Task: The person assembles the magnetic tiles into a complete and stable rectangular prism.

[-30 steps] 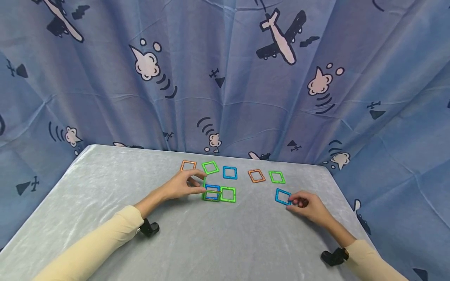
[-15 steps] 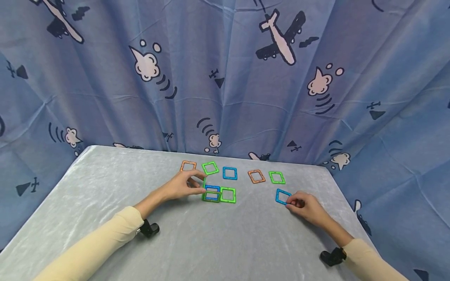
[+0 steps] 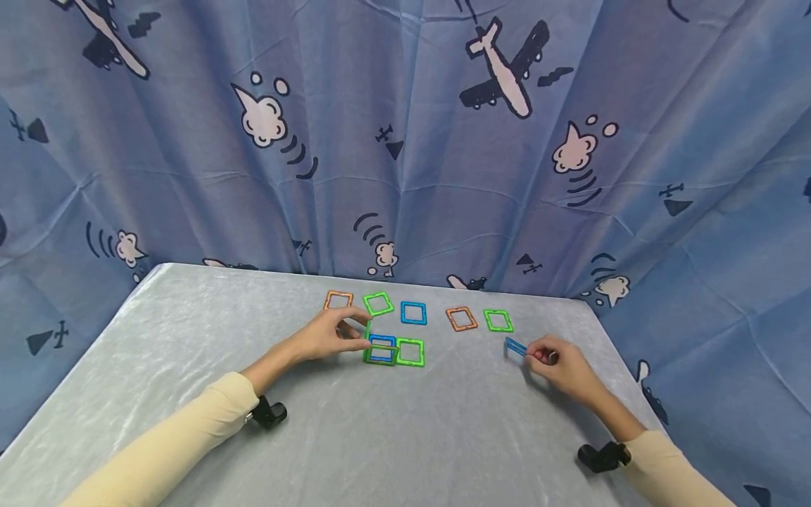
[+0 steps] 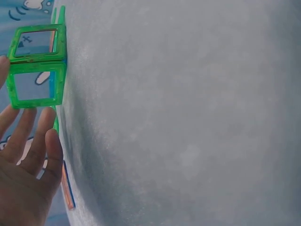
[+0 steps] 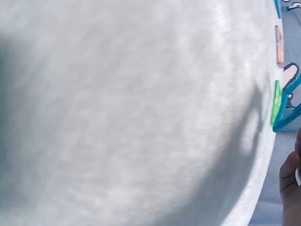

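In the head view my left hand [image 3: 326, 334] holds a small group of magnetic tiles, thumb and fingers at the upright green tiles [image 4: 37, 59]. Those two stand edge to edge in the left wrist view. A blue tile [image 3: 383, 338] lies inside them, and a flat green tile [image 3: 410, 363] adjoins on the right. On the right side, my right hand [image 3: 560, 362] pinches a blue magnetic tile [image 3: 516, 346] by one edge. That tile is tilted and raised off the table; part of it shows in the right wrist view.
Behind the hands lie an orange tile [image 3: 339, 293], a green tile [image 3: 383, 313], a blue tile [image 3: 414, 303], another orange tile [image 3: 465, 328] and another green tile [image 3: 502, 331]. A blue patterned curtain [image 3: 405, 141] hangs behind the pale cloth-covered table [image 3: 405, 436].
The right hand has lifted the blue tile from lying flat on the table and tilted it. My left hand and its tiles have stayed put.
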Motion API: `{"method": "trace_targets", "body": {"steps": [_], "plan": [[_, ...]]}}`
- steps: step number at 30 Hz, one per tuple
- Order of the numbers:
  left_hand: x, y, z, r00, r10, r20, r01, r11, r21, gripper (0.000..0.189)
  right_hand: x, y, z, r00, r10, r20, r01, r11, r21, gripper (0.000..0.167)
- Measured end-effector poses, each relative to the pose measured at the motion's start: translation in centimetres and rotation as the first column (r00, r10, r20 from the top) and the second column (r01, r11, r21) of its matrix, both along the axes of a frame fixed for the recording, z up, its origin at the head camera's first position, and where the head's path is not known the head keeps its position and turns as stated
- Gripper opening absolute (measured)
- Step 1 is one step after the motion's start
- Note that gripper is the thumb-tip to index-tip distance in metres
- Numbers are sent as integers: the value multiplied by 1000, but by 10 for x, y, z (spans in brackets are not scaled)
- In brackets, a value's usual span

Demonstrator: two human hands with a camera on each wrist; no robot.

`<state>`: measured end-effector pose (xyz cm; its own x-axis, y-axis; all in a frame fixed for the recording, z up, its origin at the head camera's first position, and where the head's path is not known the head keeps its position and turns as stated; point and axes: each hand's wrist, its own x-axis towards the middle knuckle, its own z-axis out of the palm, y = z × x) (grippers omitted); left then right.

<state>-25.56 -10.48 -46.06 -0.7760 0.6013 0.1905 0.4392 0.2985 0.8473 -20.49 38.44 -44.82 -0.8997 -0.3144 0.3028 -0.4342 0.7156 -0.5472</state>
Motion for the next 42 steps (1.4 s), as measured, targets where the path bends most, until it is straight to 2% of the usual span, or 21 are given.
{"method": "trace_targets", "body": {"steps": [6,13,19,24,28,32,38,42], "plan": [[0,-1,0,1000,7,-6,-7,1000,-5,52,-3,-6,7,999,34,-36,-35,999,-24,19],[2,1,3,1000,4,6,-4,1000,-2,53,-3,-11,14,999,48,-16,-49,998,-44,15],[1,1,2,1000,9,0,-9,1000,10,51,-8,-13,20,996,74,-52,-77,996,-54,15],[1,1,3,1000,10,-2,-10,1000,6,51,-11,-21,26,996,66,-55,-69,997,-42,15],[1,1,4,1000,7,-2,-7,1000,0,52,-7,-37,38,994,85,-74,-87,995,-37,14],[1,1,4,1000,6,-5,-6,1000,1,51,0,-56,54,993,108,-57,-110,993,-47,11],[1,2,3,1000,3,-1,-3,1000,-5,52,-5,-66,49,988,147,-46,-150,987,-64,10],[2,2,2,1000,2,5,-2,1000,-1,52,-3,-76,54,986,163,-24,-164,983,-85,9]]}}
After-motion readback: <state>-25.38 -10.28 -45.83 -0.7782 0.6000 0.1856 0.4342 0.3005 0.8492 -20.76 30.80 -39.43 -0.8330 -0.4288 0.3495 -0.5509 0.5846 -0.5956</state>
